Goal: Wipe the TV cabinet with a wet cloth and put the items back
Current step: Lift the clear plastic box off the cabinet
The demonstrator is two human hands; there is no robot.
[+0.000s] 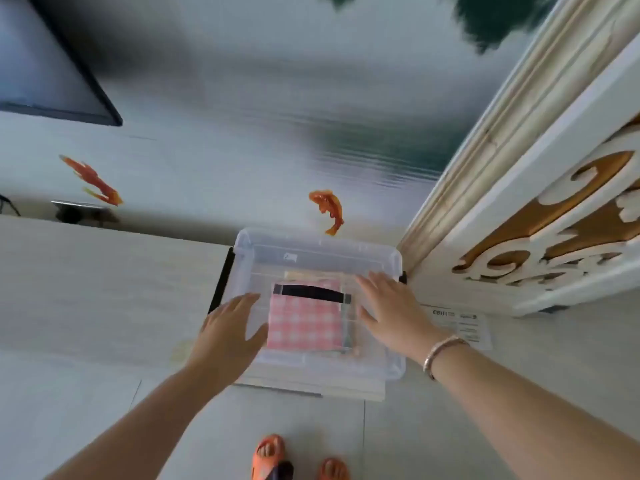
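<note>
A clear plastic box (pixel 317 258) with a lid sits on the pale top of the TV cabinet (pixel 104 289), at its right end, close to the wall (pixel 277 133). The front of the box sticks out a little past the cabinet's edge. Through the lid you can see a pink checked cloth (pixel 304 323) folded inside, and a black handle (pixel 311 293) lies across the lid above it. The left hand (pixel 230 336) is on the left side of the box, fingers spread out straight; its grip is wide and it holds nothing. The right hand (pixel 391 311) is on the right side of the lid, fingers also straight and spread; its grip is wide too. Both hands seem to lie flat on the lid, but the picture is blurry, so I cannot tell if they press down. A bracelet (pixel 440 353) is on the right wrist. The wall has a picture of water with two orange fish (pixel 329 209) on it. A dark TV screen (pixel 52 64) is up at the top left. A white and gold carved frame (pixel 554 220) stands at the right. A paper label (pixel 460 323) lies just right of the box. Down below, two feet in orange sandals (pixel 298 459) stand on the floor (pixel 86 410).
</note>
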